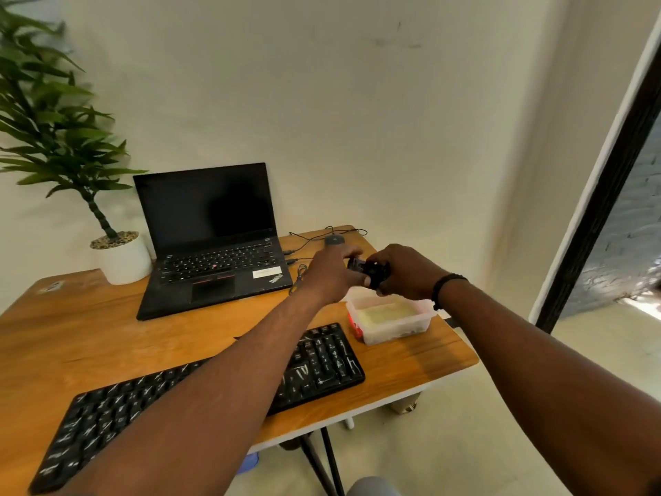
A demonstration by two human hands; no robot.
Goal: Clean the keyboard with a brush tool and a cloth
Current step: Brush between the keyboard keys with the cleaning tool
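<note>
A black keyboard (322, 363) lies along the near edge of the wooden table (107, 338), its keys streaked with white marks; my left forearm crosses over its middle. Above a clear plastic container (390, 318), both hands meet around a small black brush tool (365, 268). My left hand (332, 272) grips its left end. My right hand (407, 272) curls round its right end. Most of the tool is hidden by the fingers. Something pale yellow lies inside the container; whether it is the cloth I cannot tell.
An open black laptop (214, 241) stands behind the keyboard. A potted plant (121, 257) sits at the back left. A grey mouse (334, 240) and thin cables (302, 273) lie beyond my hands. The table's right edge is just past the container.
</note>
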